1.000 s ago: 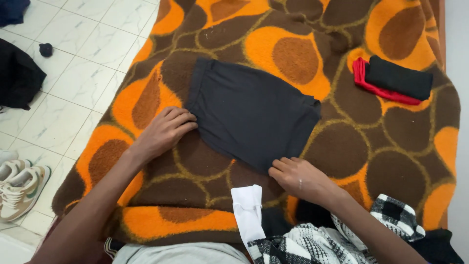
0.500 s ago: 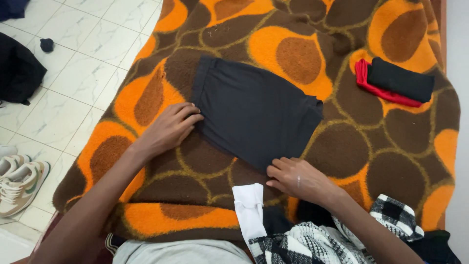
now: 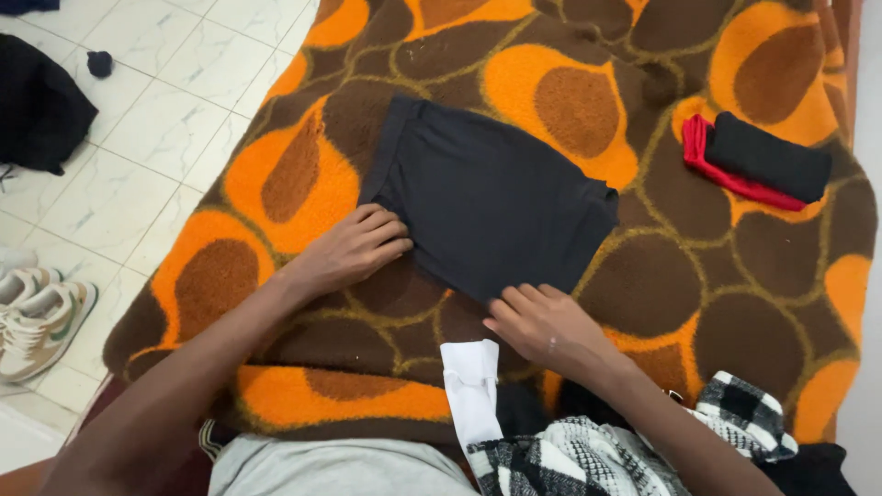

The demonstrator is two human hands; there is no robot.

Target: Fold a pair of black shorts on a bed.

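A dark grey folded garment [image 3: 491,197] lies flat on an orange and brown patterned blanket [image 3: 294,174]. My left hand [image 3: 354,248] rests with its fingers on the garment's near left edge. My right hand [image 3: 542,323] touches the garment's near right corner, fingers bent at the hem. Whether either hand pinches the cloth or only presses it is unclear.
A folded black and red pile [image 3: 758,161] sits at the blanket's far right. A white cloth [image 3: 470,386] and a black-and-white checked cloth [image 3: 606,455] lie near my lap. On the tiled floor [image 3: 147,138] at left are shoes [image 3: 37,321] and dark clothing [image 3: 37,106].
Both hands have slid slightly to the right along the garment's near edge. The view has shifted a little, so the garment appears further right.
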